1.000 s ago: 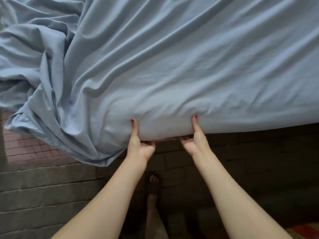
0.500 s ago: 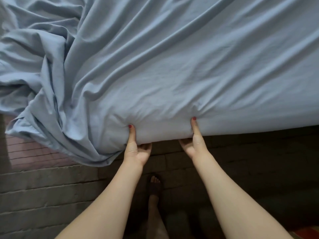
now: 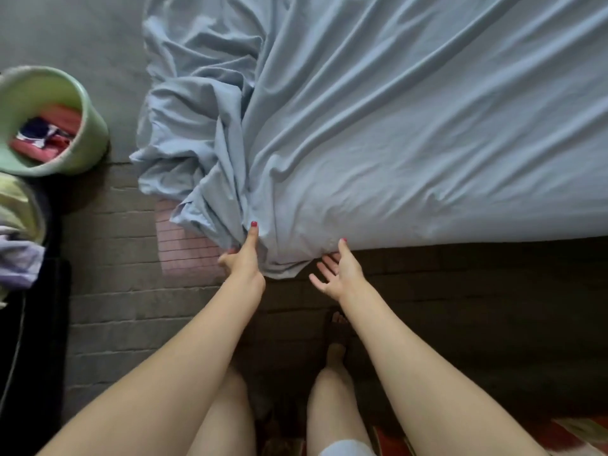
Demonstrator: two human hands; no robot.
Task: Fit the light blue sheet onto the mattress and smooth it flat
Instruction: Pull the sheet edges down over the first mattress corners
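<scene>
Grey brick flooring [image 3: 138, 301] runs under the bed's near edge, where both hands work at the corner. Her left hand [image 3: 243, 258] pinches a bunched fold of the light blue sheet [image 3: 394, 133], thumb laid up along the cloth and fingers tucked out of sight beneath it. Her right hand [image 3: 339, 271] is spread and slack, palm turned up, only the thumb tip touching the hem; it grips nothing.

The sheet lies flat across most of the mattress to the right, but at the near left corner it hangs in a loose heap of folds, drooping over the edge toward the floor. The mattress itself is hidden under the cloth.

The trouble I would expect is this: with only one hand holding, a pull to the left could drag the smooth part askew and deepen the diagonal creases. The hanging heap may also slip to the floor. A green bucket [image 3: 88, 126] of clothes stands well apart at the left, though trailing cloth could reach that way.
</scene>
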